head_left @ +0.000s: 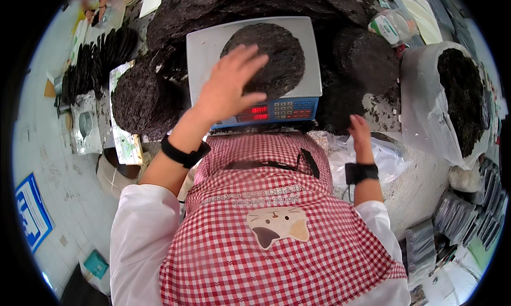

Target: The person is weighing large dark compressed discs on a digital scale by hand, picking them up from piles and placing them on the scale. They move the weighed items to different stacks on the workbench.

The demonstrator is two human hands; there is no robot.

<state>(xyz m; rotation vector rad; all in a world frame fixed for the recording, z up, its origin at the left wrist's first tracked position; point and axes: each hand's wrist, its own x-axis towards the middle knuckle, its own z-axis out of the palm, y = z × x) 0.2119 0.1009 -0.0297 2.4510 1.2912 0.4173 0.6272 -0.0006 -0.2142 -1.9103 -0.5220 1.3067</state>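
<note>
While a dark round cake [285, 56] sits on the scale's pale pan [199, 45], a stray press or sideways brush could skew the reading — or chip its rough edge.
The left hand [228, 88] is spread wide, fingers overlapping the cake's left side — contact can't be told; the right hand [360, 133], fingers partly bent, is beside a blurred dark mass [339, 106], any hold unclear.

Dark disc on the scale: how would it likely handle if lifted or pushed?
The dark disc lies flat on the scale, so it probably won't roll. Its rough surface suggests it isn't very slippery. Dark crumbs lie right of the scale, so its edge might shed bits too.
</note>
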